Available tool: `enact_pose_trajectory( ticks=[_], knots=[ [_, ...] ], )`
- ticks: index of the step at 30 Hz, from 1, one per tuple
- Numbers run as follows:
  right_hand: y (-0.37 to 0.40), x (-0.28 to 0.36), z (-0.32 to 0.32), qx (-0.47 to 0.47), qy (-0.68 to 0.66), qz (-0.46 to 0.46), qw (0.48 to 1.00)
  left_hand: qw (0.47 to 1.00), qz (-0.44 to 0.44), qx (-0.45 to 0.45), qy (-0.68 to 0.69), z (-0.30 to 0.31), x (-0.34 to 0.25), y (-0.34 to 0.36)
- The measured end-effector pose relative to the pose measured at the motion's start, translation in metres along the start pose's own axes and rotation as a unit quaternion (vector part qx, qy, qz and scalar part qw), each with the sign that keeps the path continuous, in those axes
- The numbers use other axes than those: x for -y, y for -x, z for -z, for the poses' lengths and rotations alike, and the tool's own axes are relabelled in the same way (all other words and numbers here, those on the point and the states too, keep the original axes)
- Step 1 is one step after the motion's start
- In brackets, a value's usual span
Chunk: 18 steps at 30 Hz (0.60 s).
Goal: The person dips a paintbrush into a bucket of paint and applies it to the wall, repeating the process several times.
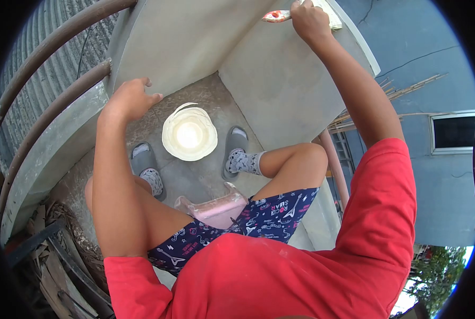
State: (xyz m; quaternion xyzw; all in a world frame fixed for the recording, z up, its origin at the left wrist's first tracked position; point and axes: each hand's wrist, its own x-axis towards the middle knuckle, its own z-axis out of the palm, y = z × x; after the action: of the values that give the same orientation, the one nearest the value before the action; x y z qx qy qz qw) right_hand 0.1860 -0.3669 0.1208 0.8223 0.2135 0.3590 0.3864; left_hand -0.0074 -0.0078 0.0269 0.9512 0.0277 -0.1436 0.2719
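Note:
My right hand (310, 22) grips a paintbrush (276, 16) near the top of the grey wall panel (288, 85). The brush handle is red and white and points left; its bristles are largely hidden behind the hand, beside a whitish patch at the wall's top edge. My left hand (131, 100) hangs in the air in front of the left wall panel (168, 50), thumb and index finger apart, holding nothing. Below and right of it, a round cream container (209, 148) with pale white paint stands on the floor between my feet.
I sit on a pink plastic stool (221, 207). Brown metal rails (51, 48) curve along the left, with corrugated sheet (27, 74) beyond. Dry wood scraps (59, 271) lie lower left. Bamboo sticks (407, 91) and a blue wall (429, 58) are on the right.

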Motion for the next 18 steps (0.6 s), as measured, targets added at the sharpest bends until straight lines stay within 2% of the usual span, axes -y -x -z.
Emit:
enact_pose_trajectory(
  ticks=[3, 5, 7, 8, 9, 11, 13, 15, 17, 18],
  knots=[
    [0.018, 0.017, -0.015, 0.069, 0.034, 0.042, 0.996, 1.0, -0.009, -0.007, 0.004, 0.001, -0.006, 0.0],
    [0.018, 0.015, -0.003, 0.04, -0.073, 0.013, 0.996, 1.0, -0.009, -0.005, 0.006, -0.001, -0.007, 0.001],
    [0.012, 0.004, 0.01, 0.009, -0.056, 0.003, 0.998, 1.0, -0.017, 0.005, 0.0, -0.004, -0.006, -0.001],
    [0.008, 0.0, 0.013, 0.026, -0.004, -0.005, 1.0, 1.0, -0.018, 0.008, -0.002, -0.006, -0.004, -0.002],
    [0.006, -0.008, 0.004, -0.016, -0.021, 0.009, 1.0, 1.0, -0.024, -0.011, -0.004, -0.009, -0.001, -0.003],
    [0.018, -0.005, 0.003, 0.005, -0.031, 0.036, 0.999, 0.999, -0.031, -0.03, -0.009, -0.012, 0.004, -0.004],
    [0.032, 0.011, -0.002, 0.098, 0.078, 0.062, 0.99, 0.999, -0.029, -0.031, 0.0, -0.009, 0.007, -0.004],
    [0.033, 0.013, -0.011, 0.082, 0.075, 0.068, 0.991, 0.999, -0.033, -0.042, -0.005, -0.006, 0.007, -0.002],
    [0.032, 0.007, 0.017, 0.028, -0.095, 0.03, 0.995, 0.999, -0.038, -0.037, -0.007, -0.008, 0.004, 0.0],
    [0.028, 0.001, 0.026, -0.002, -0.069, 0.03, 0.997, 1.0, -0.018, -0.018, -0.003, -0.005, 0.001, 0.0]
  ],
)
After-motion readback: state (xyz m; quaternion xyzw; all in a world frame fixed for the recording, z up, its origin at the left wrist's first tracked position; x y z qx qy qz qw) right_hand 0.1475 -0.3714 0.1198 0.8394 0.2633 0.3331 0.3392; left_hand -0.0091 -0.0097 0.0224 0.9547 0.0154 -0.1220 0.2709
